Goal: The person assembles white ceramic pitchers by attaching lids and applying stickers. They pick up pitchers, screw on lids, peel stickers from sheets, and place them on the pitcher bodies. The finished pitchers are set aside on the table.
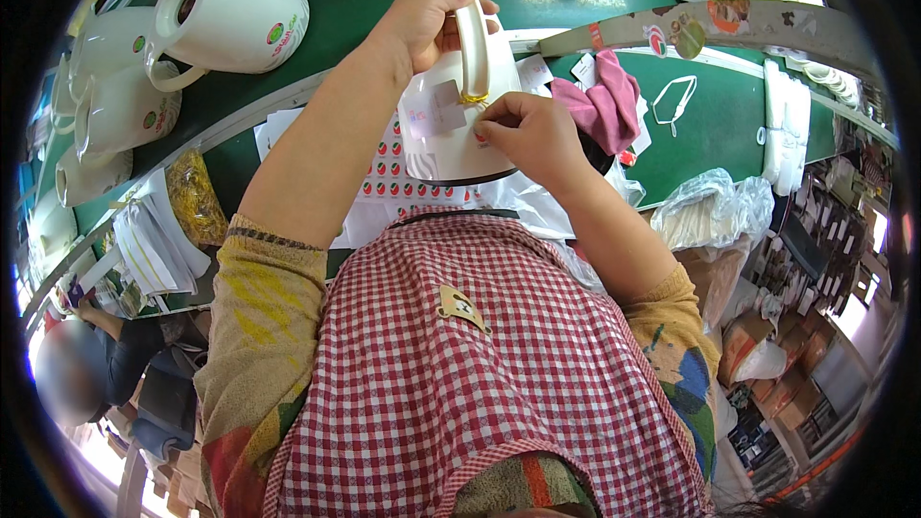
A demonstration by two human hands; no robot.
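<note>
A white pitcher point(446, 152) leans over the bench in front of me, its handle upward and its base toward my body. My left hand point(432, 27) is closed around the upper part of the handle. From the handle hangs a pale card tag point(434, 109) on a yellow tie point(473, 98). Thumb and forefinger of my right hand point(535, 137) are pinched together against the pitcher's side, at a small red mark; what lies between them cannot be made out. Partly under the pitcher is a sheet of round red-and-green stickers point(384, 170).
Several white pitchers point(245, 21) stand on the green bench at the left. A pink cloth point(609, 101), white strap point(674, 104) and clear plastic bag point(715, 211) lie right. Papers point(158, 245) and a bag of yellow ties point(196, 197) are near left; a person point(120, 364) sits beyond.
</note>
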